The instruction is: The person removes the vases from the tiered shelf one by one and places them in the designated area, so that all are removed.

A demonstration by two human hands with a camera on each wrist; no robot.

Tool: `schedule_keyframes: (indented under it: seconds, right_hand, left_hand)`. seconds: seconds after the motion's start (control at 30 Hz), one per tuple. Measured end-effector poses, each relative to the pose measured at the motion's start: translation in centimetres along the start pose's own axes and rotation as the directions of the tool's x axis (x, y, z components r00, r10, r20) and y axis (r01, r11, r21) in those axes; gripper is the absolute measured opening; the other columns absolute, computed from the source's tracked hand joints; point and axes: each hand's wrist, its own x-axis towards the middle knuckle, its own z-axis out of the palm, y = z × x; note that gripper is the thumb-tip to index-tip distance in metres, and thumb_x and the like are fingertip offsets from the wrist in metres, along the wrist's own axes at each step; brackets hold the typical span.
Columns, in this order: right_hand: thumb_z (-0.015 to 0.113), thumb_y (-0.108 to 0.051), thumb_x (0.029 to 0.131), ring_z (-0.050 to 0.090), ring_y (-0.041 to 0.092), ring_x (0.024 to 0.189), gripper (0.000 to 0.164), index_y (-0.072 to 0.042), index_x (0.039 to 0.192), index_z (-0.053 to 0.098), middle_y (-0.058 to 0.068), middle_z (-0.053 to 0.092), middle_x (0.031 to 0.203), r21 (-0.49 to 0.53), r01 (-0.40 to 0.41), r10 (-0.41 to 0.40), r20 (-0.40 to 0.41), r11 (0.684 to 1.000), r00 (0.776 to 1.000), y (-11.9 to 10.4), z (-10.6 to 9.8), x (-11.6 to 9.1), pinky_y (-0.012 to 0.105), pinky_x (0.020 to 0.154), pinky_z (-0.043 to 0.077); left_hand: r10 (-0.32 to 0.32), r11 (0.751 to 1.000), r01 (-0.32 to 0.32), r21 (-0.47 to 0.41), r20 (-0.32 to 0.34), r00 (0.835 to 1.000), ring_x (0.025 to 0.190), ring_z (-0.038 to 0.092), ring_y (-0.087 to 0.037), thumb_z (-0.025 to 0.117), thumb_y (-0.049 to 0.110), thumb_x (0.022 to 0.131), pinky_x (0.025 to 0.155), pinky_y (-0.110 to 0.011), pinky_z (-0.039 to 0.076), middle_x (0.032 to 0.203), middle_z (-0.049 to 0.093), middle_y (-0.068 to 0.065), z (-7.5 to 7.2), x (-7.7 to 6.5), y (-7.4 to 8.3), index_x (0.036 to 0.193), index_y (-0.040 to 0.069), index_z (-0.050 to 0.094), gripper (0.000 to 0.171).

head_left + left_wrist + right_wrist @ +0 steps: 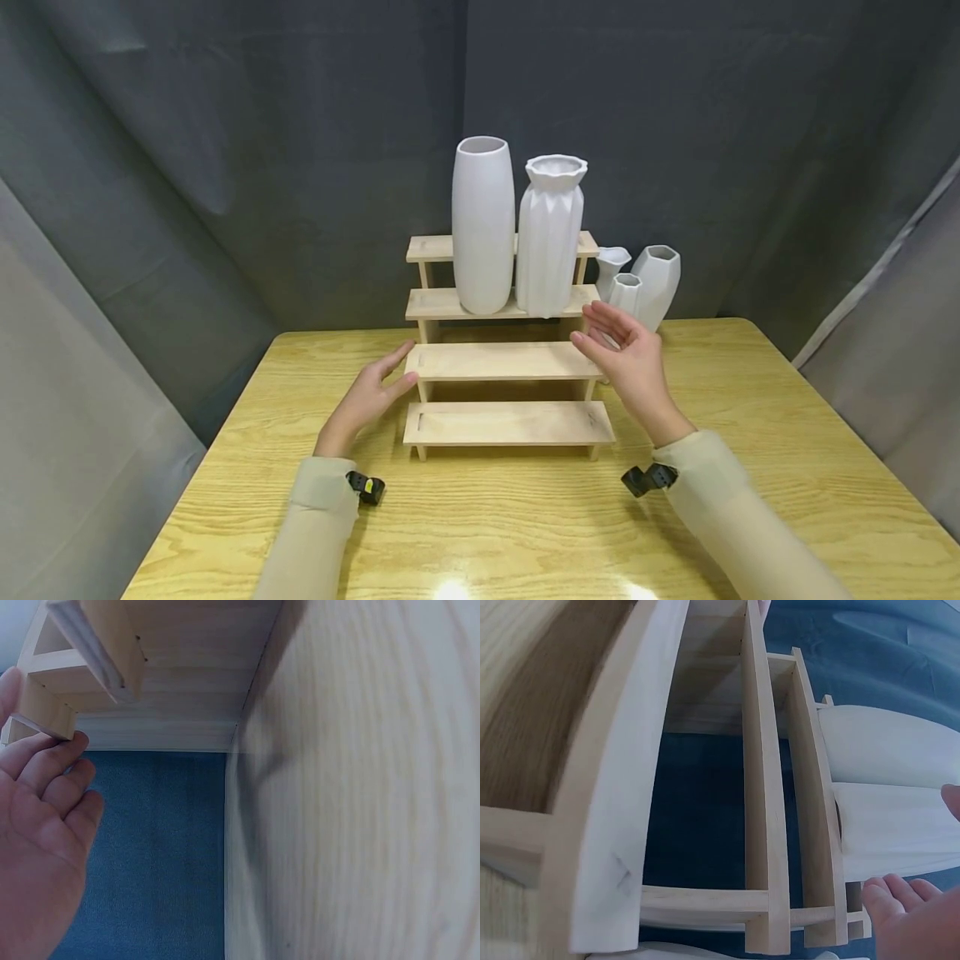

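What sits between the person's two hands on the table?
The stepped wooden shelf: the left hand at its left end, the right hand at its right, in the head view.

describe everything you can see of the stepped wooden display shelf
The pale plywood stepped shelf has four tiers rising toward the back, slotted into side supports. It stands upright on the yellow wooden table. A tall smooth white vase and a pleated white vase stand on its third tier. The left hand touches its left end.
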Motion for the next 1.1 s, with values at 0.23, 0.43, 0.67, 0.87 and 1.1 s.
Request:
schedule_keyframes:
  seconds: [0.23,0.43,0.67,0.87,1.1]
  right_hand:
    - [0.081,-0.014,0.084,0.051,0.031,0.129,0.068,0.004,0.141,0.049,0.023,0.052,0.140,-0.034,0.026,-0.026,-0.008,0.999,1.000,0.1,0.4,1.5,0.032,0.104,0.043]
    - [0.081,-0.009,0.083,0.048,0.032,0.131,0.070,0.004,0.143,0.046,0.023,0.050,0.143,-0.038,0.031,-0.031,0.000,0.999,1.000,-0.1,1.0,2.6,0.033,0.107,0.041]
    - [0.081,-0.005,0.081,0.044,0.031,0.135,0.074,0.006,0.144,0.044,0.021,0.048,0.145,-0.059,-0.003,0.004,0.009,0.998,1.000,-2.1,2.1,3.3,0.038,0.112,0.035]
    - [0.083,-0.012,0.081,0.042,0.023,0.137,0.077,0.000,0.146,0.043,0.014,0.047,0.147,-0.089,0.008,-0.008,0.009,0.996,1.000,-1.4,2.5,4.6,0.034,0.113,0.034]
    - [0.087,-0.019,0.077,0.045,0.019,0.134,0.080,-0.004,0.145,0.048,0.009,0.050,0.145,-0.124,0.036,-0.039,-0.022,0.992,0.999,-0.2,2.6,6.3,0.029,0.111,0.035]
  left_hand:
    - [0.008,1.000,-0.008,0.009,-0.001,1.000,0.146,0.024,-0.030,0.057,0.034,0.101,0.117,-0.052,0.020,0.159,0.029,-0.009,0.0,0.0,-0.1,0.156,0.015,0.030,0.064]
    - [-0.007,1.000,0.007,0.005,-0.002,1.000,0.146,0.024,-0.029,0.057,0.032,0.101,0.117,-0.051,0.020,0.159,0.029,-0.005,0.1,0.0,-0.2,0.156,0.016,0.030,0.063]
    - [0.003,1.000,-0.003,0.004,-0.007,1.000,0.146,0.024,-0.030,0.058,0.031,0.101,0.117,-0.052,0.019,0.159,0.029,-0.011,0.1,0.1,-0.2,0.156,0.015,0.031,0.063]
    - [-0.007,1.000,0.007,0.019,-0.002,1.000,0.146,0.024,-0.027,0.058,0.035,0.101,0.117,-0.050,0.020,0.159,0.029,-0.004,0.0,0.1,-0.2,0.156,0.016,0.031,0.064]
    - [-0.005,1.000,0.005,0.021,-0.001,1.000,0.146,0.025,-0.028,0.057,0.036,0.101,0.117,-0.051,0.021,0.159,0.029,-0.005,0.0,0.0,-0.3,0.156,0.018,0.030,0.064]
